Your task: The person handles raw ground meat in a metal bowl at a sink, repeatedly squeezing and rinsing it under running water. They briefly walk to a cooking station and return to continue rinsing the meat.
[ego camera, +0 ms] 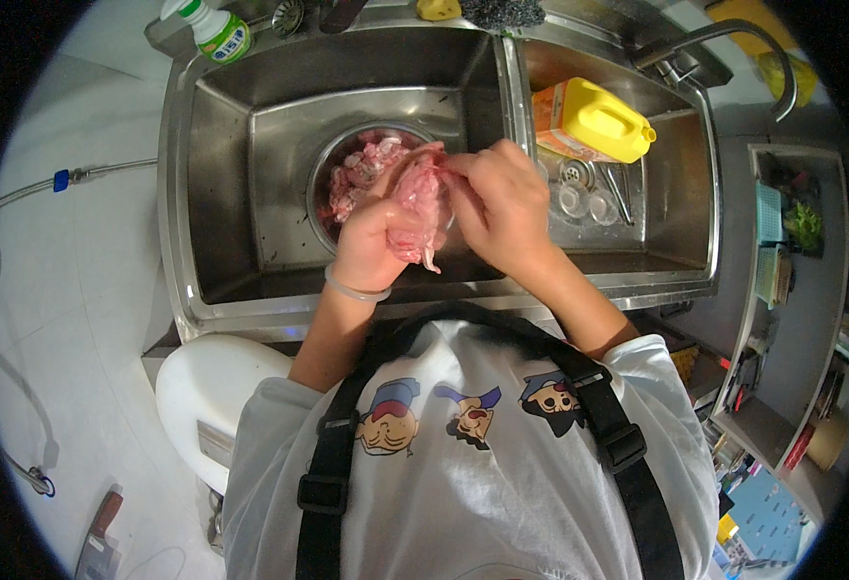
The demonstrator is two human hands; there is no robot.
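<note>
My left hand (370,245) holds a piece of raw pink meat (418,199), its thumb lying along one side. A thin pale end sticks out at the bottom of the piece. With thumb and fingertips, my right hand (505,206) pinches the upper right edge of the same piece. Beneath and to the left, more raw meat pieces (368,170) lie in a round metal bowl (314,210). The bowl stands in the large left basin of a stainless steel sink (279,145). My hands cover the bowl's lower right part.
In the right basin lie a yellow plastic jug (598,119) and clear plastic cups (573,197). A faucet (721,29) arches over the back right corner. A spray bottle (218,32) stands on the back rim. At left are a white cutting board (207,377) and a cleaver (99,540).
</note>
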